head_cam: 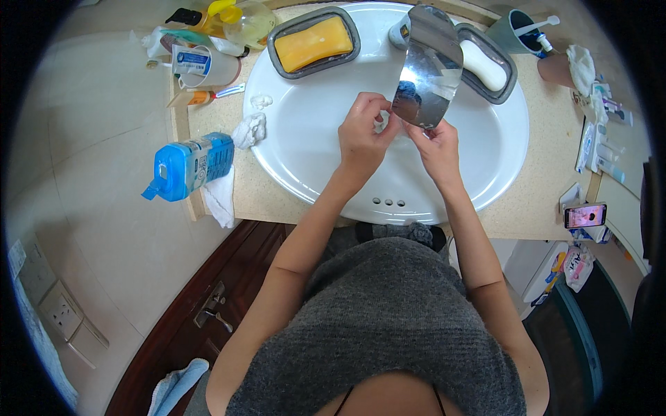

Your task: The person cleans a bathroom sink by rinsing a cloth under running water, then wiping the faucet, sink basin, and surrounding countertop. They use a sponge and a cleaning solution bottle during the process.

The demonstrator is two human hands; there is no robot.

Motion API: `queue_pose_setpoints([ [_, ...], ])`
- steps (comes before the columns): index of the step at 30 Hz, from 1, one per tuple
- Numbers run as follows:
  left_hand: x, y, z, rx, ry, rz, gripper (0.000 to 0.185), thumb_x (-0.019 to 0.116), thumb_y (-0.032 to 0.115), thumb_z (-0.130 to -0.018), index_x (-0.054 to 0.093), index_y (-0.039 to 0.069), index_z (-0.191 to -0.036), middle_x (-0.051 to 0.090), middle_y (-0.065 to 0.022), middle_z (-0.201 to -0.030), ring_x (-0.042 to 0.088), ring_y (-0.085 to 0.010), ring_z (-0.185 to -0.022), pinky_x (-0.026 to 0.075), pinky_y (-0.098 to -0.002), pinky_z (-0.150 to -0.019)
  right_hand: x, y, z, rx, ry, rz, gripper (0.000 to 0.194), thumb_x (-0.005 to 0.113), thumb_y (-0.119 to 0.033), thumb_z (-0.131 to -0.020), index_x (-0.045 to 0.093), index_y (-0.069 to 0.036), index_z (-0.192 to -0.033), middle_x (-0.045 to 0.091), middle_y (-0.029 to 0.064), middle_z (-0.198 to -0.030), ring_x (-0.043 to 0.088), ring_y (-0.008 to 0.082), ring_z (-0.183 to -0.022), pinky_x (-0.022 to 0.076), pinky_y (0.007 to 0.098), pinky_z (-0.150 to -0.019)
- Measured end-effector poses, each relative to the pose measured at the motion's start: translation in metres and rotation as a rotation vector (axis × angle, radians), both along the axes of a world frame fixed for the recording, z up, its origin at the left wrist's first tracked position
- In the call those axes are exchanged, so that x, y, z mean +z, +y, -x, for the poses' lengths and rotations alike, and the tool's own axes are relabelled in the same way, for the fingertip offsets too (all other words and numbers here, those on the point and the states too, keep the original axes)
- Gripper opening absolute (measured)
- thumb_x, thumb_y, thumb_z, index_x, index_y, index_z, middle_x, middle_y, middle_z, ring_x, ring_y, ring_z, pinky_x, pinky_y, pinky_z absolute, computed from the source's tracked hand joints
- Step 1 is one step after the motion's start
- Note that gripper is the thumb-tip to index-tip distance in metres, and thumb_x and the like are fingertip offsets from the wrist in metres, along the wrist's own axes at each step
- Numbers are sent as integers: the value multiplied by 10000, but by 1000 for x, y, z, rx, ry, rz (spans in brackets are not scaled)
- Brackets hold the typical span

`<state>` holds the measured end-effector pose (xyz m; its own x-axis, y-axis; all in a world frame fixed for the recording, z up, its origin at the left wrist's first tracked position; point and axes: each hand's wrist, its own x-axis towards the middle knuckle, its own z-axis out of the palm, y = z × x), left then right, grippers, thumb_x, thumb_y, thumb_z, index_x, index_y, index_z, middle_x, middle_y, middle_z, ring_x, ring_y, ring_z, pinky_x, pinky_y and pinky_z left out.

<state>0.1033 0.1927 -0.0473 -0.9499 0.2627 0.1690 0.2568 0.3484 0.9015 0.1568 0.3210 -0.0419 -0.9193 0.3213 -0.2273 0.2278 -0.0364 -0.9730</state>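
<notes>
Both my hands are over a white oval washbasin (307, 119), under the tip of a broad chrome faucet spout (429, 67). My left hand (367, 135) has its fingers curled, thumb towards the fingertips. Something small and whitish (382, 122) shows between them; whether it is a held piece or wet basin behind is unclear. My right hand (438, 151) reaches in from the other side, its fingertips partly hidden by the spout. The hands nearly meet. A yellow soap bar (314, 44) rests in a grey dish on the left rim, a white bar (483, 65) in another on the right.
A crumpled white tissue (250, 130) lies at the basin's left rim, near a blue wipes bottle (193, 165) and a white cloth (221, 200). Pump bottles (250, 23) and a mug (213, 67) stand at back left. Cups (512, 34), tubes (606, 151) and a phone (586, 215) line the right.
</notes>
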Motion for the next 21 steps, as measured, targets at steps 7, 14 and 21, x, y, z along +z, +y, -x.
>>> queue_pose_setpoints([
  [7,-26,0,-8,71,-442,-377,54,628,34,-826,602,7,-863,556,-40,-925,510,-65,-673,412,-199,-536,0,-2,-2,-30,10,1,92,633,-79,-864,632,13,-866,602,-7,-763,508,45,-711,428,198,-668],
  [14,-13,-8,-4,32,-504,-398,79,628,76,-861,617,5,-893,562,-35,-948,524,-74,-706,441,-194,-504,1,-1,-8,-53,-83,140,101,610,-98,-891,626,-2,-919,586,-29,-780,499,46,-707,415,196,-656],
  [21,-9,-6,-10,-17,-333,-274,80,661,49,-820,635,27,-893,595,-37,-926,541,-86,-697,458,-211,-489,4,-1,-6,-46,-116,255,159,569,-158,-927,621,-14,-972,569,-37,-804,476,41,-733,380,193,-679],
])
